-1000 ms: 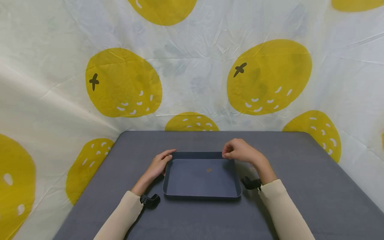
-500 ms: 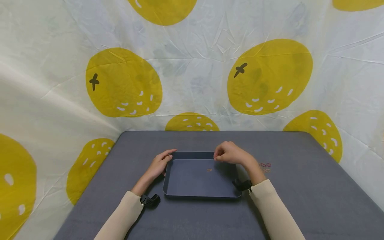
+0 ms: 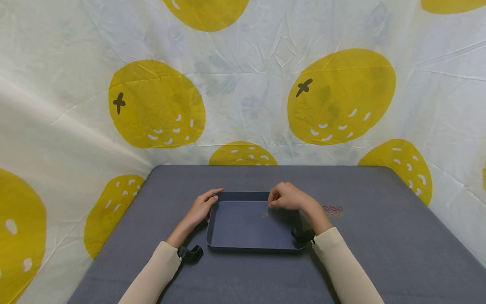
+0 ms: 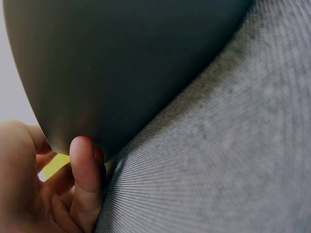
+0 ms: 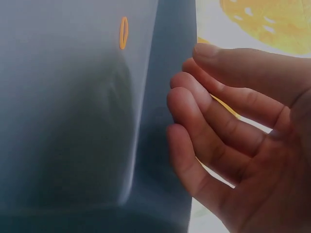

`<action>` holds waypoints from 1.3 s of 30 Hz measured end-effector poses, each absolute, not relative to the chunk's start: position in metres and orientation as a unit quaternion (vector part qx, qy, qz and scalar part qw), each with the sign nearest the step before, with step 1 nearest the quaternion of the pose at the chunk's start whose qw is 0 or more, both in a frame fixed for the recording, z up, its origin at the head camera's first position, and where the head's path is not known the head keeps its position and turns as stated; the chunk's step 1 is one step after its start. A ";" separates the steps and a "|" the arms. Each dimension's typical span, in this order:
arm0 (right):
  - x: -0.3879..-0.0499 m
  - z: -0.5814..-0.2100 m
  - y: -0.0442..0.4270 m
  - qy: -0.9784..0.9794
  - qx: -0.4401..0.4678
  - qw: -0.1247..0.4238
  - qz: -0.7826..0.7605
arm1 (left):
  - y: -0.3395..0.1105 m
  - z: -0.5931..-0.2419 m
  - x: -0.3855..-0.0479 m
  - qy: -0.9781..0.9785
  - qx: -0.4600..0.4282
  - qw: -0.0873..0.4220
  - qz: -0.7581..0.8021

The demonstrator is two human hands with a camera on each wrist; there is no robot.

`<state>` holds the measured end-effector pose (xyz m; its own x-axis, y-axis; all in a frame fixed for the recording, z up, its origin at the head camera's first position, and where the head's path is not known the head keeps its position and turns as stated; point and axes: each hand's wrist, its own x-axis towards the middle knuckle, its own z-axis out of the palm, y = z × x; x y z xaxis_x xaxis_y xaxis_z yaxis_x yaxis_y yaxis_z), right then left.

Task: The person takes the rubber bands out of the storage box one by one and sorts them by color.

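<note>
A shallow dark grey-blue tray (image 3: 243, 226) lies on the grey table. My left hand (image 3: 199, 210) grips its back left corner; in the left wrist view, fingers (image 4: 86, 162) curl against the tray's outer wall (image 4: 116, 63). My right hand (image 3: 287, 196) hovers over the back right part of the tray. Its fingers (image 5: 187, 104) are bent and the thumb tip is close to the index finger in the right wrist view. Whether something thin is pinched there I cannot tell. One small orange rubber band (image 3: 264, 215) rests on the tray floor near that hand.
On the table right of the tray are red rubber bands (image 3: 333, 208) in a row, with orange rubber bands (image 3: 333, 215) in front, partly behind my right forearm. A white curtain (image 3: 247, 97) with yellow fruit prints hangs behind the table.
My right hand has moved left and slightly nearer, from the tray's back right corner to over its inside. More rubber bands on the table show. My left hand and the tray stay put.
</note>
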<state>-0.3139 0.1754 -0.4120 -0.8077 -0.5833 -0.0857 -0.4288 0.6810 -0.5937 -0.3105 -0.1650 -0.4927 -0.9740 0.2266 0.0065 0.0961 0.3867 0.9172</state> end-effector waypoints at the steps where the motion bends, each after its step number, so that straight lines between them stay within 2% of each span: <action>1: -0.314 -0.413 0.175 0.906 -0.280 0.137 -0.288 | -0.165 -0.493 -0.311 0.830 0.097 0.060 0.546; 23: -0.316 -0.434 0.165 0.902 -0.294 0.151 -0.279 | -0.164 -0.492 -0.310 0.834 0.095 0.061 0.541; 39: -0.314 -0.435 0.158 0.914 -0.289 0.138 -0.249 | -0.165 -0.492 -0.310 0.832 0.099 0.056 0.543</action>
<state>-0.3138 0.1577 -0.4354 -0.7944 -0.5977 -0.1079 -0.4601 0.7082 -0.5355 -0.3099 -0.1646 -0.4920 -0.9742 0.2253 0.0137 0.1032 0.3905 0.9148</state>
